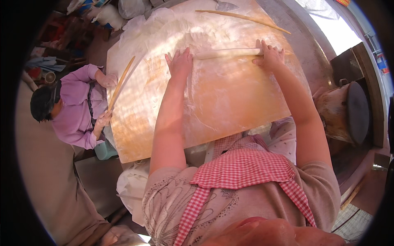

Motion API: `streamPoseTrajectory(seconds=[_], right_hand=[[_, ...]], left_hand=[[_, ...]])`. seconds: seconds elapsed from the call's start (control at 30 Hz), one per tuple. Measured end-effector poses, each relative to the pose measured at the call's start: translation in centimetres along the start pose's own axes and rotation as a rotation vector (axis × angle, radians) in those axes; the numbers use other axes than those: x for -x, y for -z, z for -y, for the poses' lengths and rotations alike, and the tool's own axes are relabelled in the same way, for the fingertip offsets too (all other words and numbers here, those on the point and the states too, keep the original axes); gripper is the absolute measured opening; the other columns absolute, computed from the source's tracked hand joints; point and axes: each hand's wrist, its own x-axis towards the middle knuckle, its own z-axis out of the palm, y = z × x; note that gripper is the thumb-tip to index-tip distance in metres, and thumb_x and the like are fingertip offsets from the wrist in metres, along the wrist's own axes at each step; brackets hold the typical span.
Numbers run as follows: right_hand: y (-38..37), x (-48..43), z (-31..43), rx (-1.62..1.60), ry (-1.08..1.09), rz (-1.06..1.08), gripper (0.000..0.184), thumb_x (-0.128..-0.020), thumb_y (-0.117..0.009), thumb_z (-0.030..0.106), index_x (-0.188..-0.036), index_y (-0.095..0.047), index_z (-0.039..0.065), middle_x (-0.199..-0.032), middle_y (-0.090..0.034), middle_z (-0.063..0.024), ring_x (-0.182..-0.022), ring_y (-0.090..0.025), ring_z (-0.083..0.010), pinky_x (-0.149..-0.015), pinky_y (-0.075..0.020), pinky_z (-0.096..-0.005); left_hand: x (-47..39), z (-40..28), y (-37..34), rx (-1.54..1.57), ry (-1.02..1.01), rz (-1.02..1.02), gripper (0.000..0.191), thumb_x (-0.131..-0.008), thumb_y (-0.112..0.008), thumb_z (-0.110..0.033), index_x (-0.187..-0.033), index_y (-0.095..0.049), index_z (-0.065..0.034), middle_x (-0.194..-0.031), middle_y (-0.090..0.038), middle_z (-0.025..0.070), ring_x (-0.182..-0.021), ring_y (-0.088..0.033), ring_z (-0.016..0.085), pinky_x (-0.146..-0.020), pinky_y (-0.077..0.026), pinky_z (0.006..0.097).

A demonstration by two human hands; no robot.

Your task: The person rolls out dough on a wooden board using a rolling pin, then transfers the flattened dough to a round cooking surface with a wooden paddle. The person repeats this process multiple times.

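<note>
A long roll of pale dough (229,53) lies across the far part of a floured wooden board (240,92). At the roll's left end, my left hand (180,63) rests with its fingers apart; whether it touches the dough I cannot tell. My right hand (270,55) lies over the roll's right end, fingers spread, palm down. White flour (160,27) is heaped and scattered beyond my left hand. A thin wooden rolling pin (243,20) lies on the board beyond the dough, near a flat metal scraper (227,6).
At the board's left edge a co-worker in a purple top (74,101) holds another thin rolling pin (122,81). A rusty metal drum with a dark lid (338,112) stands on the right. A white bag (107,16) is at the far left.
</note>
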Motion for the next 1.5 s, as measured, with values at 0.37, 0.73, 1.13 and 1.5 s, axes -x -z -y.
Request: streamPoseTrajectory(seconds=[0.37,0.73,1.13,1.5], right_hand=[[-9.0,14.2,-3.9,-0.091,0.276,-0.232,0.080,-0.070,-0.075,0.039,-0.138,-0.039,0.013,-0.112,-0.058,-0.0075,-0.111,-0.051,-0.0276,-0.102,-0.0284,-0.0523],[-11.6,17.9,-3.6,-0.469,0.397,-0.449,0.018,-0.075,-0.072,0.017,-0.089,-0.063,0.008,-0.077,-0.057,-0.0056,-0.076,-0.057,-0.0266,-0.063,-0.0451,-0.0361],[-9.9,14.0,-8.6,-0.354,0.609,-0.467,0.018,-0.075,-0.070,0.014,-0.087,-0.060,0.006,-0.084,-0.058,-0.0094,-0.080,-0.055,-0.0309,-0.070,-0.0457,-0.0405],[-10.1,12.0,-16.7,-0.200,0.527,-0.324,0.026,-0.084,-0.064,0.020,-0.108,-0.063,0.009,-0.118,-0.060,-0.0111,-0.111,-0.054,-0.0306,-0.095,-0.0416,-0.0416]], left_hand=[[15.2,6.3,-2.7,-0.010,-0.160,0.018,0.037,-0.090,-0.055,-0.031,-0.125,-0.059,-0.0186,-0.116,-0.065,0.0031,-0.130,-0.042,0.023,-0.113,-0.007,0.0553],[7.6,0.7,-4.2,0.139,-0.450,-0.226,0.044,-0.093,-0.049,-0.036,-0.133,-0.050,-0.0185,-0.141,-0.045,0.0059,-0.138,-0.030,0.027,-0.113,-0.013,0.0535],[14.5,-0.5,-6.5,0.138,-0.322,0.105,0.071,-0.091,-0.043,-0.053,-0.147,-0.027,-0.0128,-0.153,-0.022,0.0168,-0.141,-0.018,0.037,-0.113,-0.005,0.0557],[21.2,-5.8,-3.8,0.108,-0.595,0.448,0.080,-0.088,-0.045,-0.058,-0.149,-0.019,-0.0125,-0.155,-0.018,0.0136,-0.143,-0.016,0.032,-0.113,-0.008,0.0554]])
